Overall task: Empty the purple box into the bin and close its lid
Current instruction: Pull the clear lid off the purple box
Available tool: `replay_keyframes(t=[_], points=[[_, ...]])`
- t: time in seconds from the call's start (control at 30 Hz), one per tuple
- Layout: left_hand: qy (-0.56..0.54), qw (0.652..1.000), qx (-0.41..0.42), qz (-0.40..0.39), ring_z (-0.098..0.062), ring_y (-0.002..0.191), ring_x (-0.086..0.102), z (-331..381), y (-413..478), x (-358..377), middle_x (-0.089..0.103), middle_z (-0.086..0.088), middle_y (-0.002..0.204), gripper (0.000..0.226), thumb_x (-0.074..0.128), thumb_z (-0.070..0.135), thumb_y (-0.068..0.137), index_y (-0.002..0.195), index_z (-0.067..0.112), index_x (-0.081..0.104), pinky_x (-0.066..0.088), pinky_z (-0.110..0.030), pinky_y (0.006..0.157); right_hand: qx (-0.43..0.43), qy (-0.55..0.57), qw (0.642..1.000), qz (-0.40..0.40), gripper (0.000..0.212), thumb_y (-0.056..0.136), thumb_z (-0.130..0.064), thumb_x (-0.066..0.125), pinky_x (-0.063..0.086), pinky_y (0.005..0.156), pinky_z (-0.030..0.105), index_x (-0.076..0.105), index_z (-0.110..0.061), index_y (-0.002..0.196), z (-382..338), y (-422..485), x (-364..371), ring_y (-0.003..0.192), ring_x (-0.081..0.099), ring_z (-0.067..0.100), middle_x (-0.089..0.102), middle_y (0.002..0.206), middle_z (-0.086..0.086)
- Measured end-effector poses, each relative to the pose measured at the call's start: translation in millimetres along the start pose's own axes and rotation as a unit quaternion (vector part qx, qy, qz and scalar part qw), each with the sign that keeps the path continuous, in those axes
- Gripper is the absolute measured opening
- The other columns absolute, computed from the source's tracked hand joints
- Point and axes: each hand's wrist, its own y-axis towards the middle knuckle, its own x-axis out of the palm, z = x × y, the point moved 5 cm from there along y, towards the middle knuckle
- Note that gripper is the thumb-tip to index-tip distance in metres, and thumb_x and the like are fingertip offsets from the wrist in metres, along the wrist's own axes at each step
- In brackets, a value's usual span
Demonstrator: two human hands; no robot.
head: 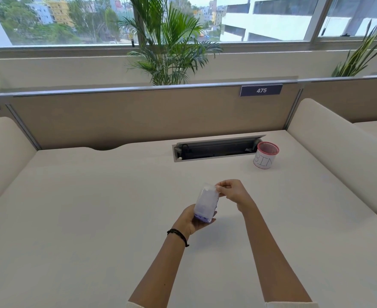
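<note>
A pale purple box (206,202) is held above the middle of the white desk. My left hand (194,221) cups its lower end from beneath. The fingertips of my right hand (232,192) pinch the box's upper right corner, at the lid end. I cannot tell whether the lid is open or what is inside. The bin (265,154), a small pink mesh cup wrapped in white paper marked "BIN", stands upright at the back right of the desk, well beyond both hands.
A recessed cable tray (216,150) with its flap up sits just left of the bin. Cushioned white dividers (329,138) flank the desk (94,196) on both sides. A beige partition (138,116) labelled 475 runs along the back.
</note>
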Motion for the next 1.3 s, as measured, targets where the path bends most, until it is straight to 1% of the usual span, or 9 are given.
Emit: replay_keyframes(t=[0.23,0.37,0.53,0.63,0.7,0.83,1.0,1.17,1.3], points=[[-0.004,1.000,0.000,-0.006,-0.030,0.078,0.063,-3.5,1.7,2.7,0.065,-0.016,0.091,0.022,0.043,0.011,0.097,0.112,0.001,0.055,0.048,-0.047,0.087,0.020,0.000,1.000,0.007,0.016,0.090,-0.005,0.056,0.041,0.041,0.005,0.067,0.004,0.099,3.1,-3.9,-4.2,0.061,0.060,0.007,0.066,0.088,0.009],[-0.007,1.000,0.001,0.003,-0.030,0.079,0.063,-3.4,-2.6,3.8,0.065,-0.017,0.092,0.027,0.042,0.012,0.098,0.119,0.001,0.054,0.060,-0.041,0.064,0.032,0.016,0.999,-0.001,0.015,0.090,-0.007,0.057,0.042,0.056,0.013,0.067,0.000,0.098,7.0,-8.2,-4.7,0.065,0.061,0.007,0.066,0.087,0.008],[-0.001,1.000,-0.003,-0.001,-0.028,0.079,0.062,-5.9,1.5,5.3,0.060,-0.018,0.111,0.036,0.036,0.015,0.100,0.129,-0.003,0.049,0.047,-0.046,0.087,0.040,0.111,0.993,-0.024,0.016,0.090,-0.013,0.058,0.040,0.066,0.023,0.067,-0.005,0.101,6.8,-13.0,-7.3,0.071,0.062,0.011,0.066,0.081,0.002],[0.001,1.000,0.002,-0.001,-0.029,0.079,0.063,-6.2,-2.0,6.2,0.065,-0.017,0.097,0.028,0.041,0.011,0.098,0.120,0.000,0.053,0.059,-0.042,0.070,0.043,0.073,0.996,0.009,0.018,0.088,-0.005,0.059,0.046,0.052,0.014,0.066,0.006,0.101,10.6,-17.3,-7.8,0.062,0.060,0.010,0.065,0.076,0.005],[-0.005,1.000,0.004,-0.005,-0.030,0.081,0.063,-6.8,-4.0,8.1,0.064,-0.019,0.099,0.028,0.040,0.010,0.098,0.121,0.000,0.052,0.060,-0.041,0.064,0.042,0.077,0.996,0.008,0.019,0.089,-0.006,0.058,0.045,0.057,0.020,0.065,0.005,0.102,11.8,-19.2,-6.6,0.064,0.061,0.010,0.066,0.083,0.009],[-0.005,1.000,-0.001,-0.014,-0.037,0.099,0.060,-7.8,-4.4,13.0,0.054,-0.025,0.128,0.037,0.035,0.014,0.101,0.132,-0.003,0.047,0.047,-0.047,0.088,0.051,0.118,0.992,-0.021,0.017,0.090,-0.012,0.059,0.040,0.066,0.025,0.066,-0.004,0.102,9.3,-19.8,-7.8,0.069,0.062,0.010,0.066,0.082,0.003],[0.000,1.000,0.002,-0.012,-0.030,0.080,0.062,-8.8,-0.6,10.9,0.064,-0.016,0.093,0.034,0.041,0.012,0.098,0.128,-0.002,0.050,0.054,-0.047,0.080,0.043,0.073,0.996,-0.011,0.011,0.089,-0.012,0.059,0.039,0.067,0.024,0.068,-0.007,0.095,10.6,-20.5,-12.8,0.069,0.063,0.008,0.067,0.082,0.003],[0.007,1.000,0.000,-0.014,-0.028,0.079,0.063,-7.0,-1.4,13.1,0.065,-0.015,0.092,0.025,0.041,0.012,0.098,0.116,0.001,0.054,0.056,-0.045,0.076,0.045,0.062,0.997,-0.008,0.007,0.088,-0.011,0.060,0.039,0.072,0.029,0.067,-0.011,0.087,10.6,-17.9,-15.4,0.068,0.064,0.008,0.067,0.075,-0.002],[0.003,1.000,0.001,-0.015,-0.029,0.079,0.064,-6.9,1.2,15.2,0.066,-0.015,0.092,0.026,0.042,0.016,0.098,0.114,0.001,0.055,0.048,-0.046,0.089,0.048,0.069,0.996,-0.011,0.010,0.088,-0.011,0.061,0.038,0.067,0.026,0.068,-0.007,0.094,14.7,-18.0,-14.3,0.067,0.064,0.008,0.067,0.074,-0.002]])
